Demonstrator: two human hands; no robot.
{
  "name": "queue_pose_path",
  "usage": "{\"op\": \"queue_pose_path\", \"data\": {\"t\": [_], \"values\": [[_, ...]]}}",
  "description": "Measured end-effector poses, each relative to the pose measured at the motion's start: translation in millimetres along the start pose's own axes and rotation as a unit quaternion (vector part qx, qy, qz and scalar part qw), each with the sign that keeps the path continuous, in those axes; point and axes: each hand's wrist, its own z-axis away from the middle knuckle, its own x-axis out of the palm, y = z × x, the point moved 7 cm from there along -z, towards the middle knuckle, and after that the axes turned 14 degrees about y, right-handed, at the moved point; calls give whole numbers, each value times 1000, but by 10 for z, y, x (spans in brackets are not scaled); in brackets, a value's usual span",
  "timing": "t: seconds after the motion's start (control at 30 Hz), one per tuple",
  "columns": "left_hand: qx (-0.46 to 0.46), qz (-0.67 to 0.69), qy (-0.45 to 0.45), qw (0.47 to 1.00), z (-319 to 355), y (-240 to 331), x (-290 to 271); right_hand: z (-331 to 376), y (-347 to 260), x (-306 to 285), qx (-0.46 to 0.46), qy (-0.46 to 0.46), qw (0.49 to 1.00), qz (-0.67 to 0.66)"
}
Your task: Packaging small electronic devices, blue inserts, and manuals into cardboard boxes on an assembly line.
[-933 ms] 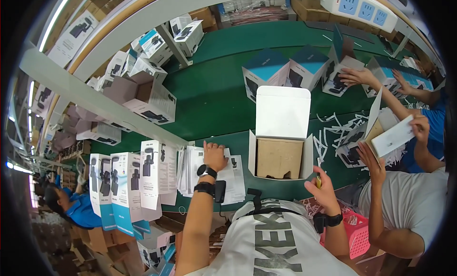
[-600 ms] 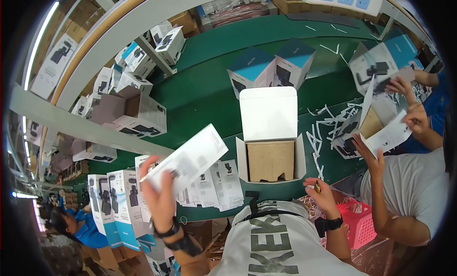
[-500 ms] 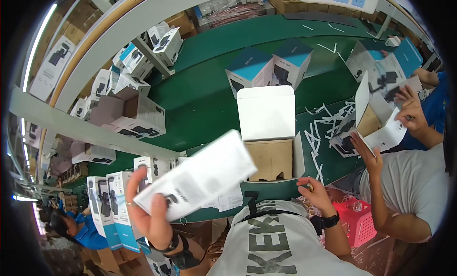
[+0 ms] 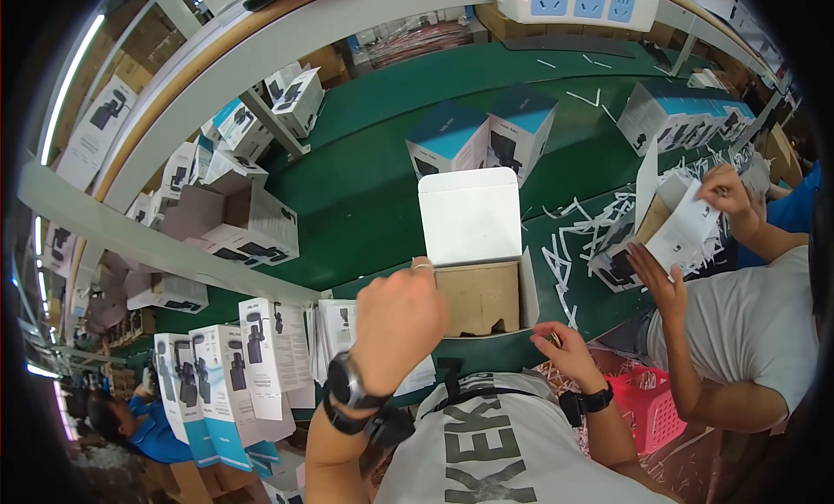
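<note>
Up close, my left hand is fisted at the open box, hiding its near-left corner; any contents unseen. My right hand curls, apparently empty, below it.

A long green conveyor belt runs across the room, its surface scattered on the right with white paper shreds. Above it a pale metal rail curves overhead, carrying a white power strip near the top edge. A second pale shelf bar crosses the left side, with printed white cartons crowded behind it and more standing in a row below. Sealed boxes with blue tops sit on the belt — others are stacked at the far right. Tube lights glow along the left rim. A pink plastic basket sits low at the right.
</note>
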Motion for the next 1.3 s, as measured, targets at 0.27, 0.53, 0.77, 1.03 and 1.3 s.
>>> {"op": "queue_pose_path", "data": {"t": [0.27,0.53,0.77,1.03,1.3], "values": [[-143,176,90,970,435,-675,608,-67,-229,-142,-19,31,999,7],[-77,337,161,924,493,-306,781,-433,-1040,227,-49,64,997,-22],[185,115,63,974,602,451,1308,-492,-1234,388,-295,111,938,142],[191,88,70,975,606,413,1421,-514,-1522,214,-339,149,902,221],[191,93,73,974,596,439,1411,-497,-1607,211,-355,176,877,273]]}}
